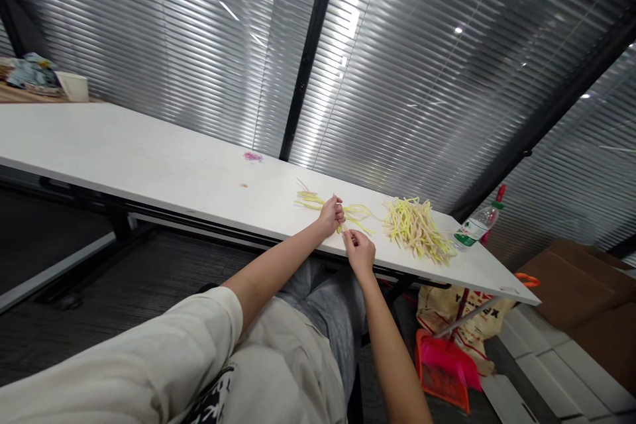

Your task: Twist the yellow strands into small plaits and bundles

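Close together at the front edge of the white table (189,165) are my left hand (332,214) and my right hand (360,250). Both are closed on a pale yellow-green strand (342,228) that runs between them. Several loose yellow strands (309,199) lie left of and behind my left hand, with more yellow strands (358,212) just to its right. A large pile of yellow and pinkish strands (416,228) sits farther right on the table. The exact fingertip contact is too small to tell.
A clear bottle (477,225) with a green label stands near the right end. Pink bits (253,156) lie at the back edge. A white cup (74,86) is far left. A red dustpan (444,368) and a printed bag (484,324) are below right.
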`<state>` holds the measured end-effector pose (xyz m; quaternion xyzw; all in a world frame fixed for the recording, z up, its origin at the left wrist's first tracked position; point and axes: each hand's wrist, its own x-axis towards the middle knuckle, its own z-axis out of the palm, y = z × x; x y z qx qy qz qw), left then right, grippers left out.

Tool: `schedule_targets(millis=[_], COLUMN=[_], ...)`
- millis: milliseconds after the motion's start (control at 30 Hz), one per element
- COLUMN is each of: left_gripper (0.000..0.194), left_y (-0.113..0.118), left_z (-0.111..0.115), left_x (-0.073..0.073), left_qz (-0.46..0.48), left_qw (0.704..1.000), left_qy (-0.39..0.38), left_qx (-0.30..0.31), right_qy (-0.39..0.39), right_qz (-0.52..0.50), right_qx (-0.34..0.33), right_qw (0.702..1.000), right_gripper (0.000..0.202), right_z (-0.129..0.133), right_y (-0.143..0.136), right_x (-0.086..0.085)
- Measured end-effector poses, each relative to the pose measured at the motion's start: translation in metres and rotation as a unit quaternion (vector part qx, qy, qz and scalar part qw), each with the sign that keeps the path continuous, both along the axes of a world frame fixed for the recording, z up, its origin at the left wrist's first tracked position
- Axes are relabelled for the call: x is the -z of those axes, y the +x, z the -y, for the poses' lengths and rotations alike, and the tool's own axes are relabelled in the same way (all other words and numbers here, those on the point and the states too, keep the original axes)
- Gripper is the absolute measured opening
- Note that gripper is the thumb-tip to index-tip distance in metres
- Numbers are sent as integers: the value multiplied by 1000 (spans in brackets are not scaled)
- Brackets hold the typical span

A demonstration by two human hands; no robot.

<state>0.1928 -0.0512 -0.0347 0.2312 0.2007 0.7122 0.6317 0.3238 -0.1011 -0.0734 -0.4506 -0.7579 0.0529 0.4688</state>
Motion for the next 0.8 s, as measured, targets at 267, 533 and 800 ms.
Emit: schedule_targets(millis=[267,533,800], left_gripper=[30,31,30], left_y=[0,-1,0], left_z=[3,3,2], left_x=[-3,-3,-4], left_qz=[-3,-2,2], left_qw=[1000,1000,1000], left_qy=[-11,-21,-22], left_qx=[2,8,4], right_qy=[-2,-6,-9], right_qz=[5,4,-3], right_qx=[7,10,7], right_qw=[1000,1000,1000], right_gripper=[34,35,34], right_z=[-1,1,1], right_y=[0,-1,-1], right_x=[1,-1,0])
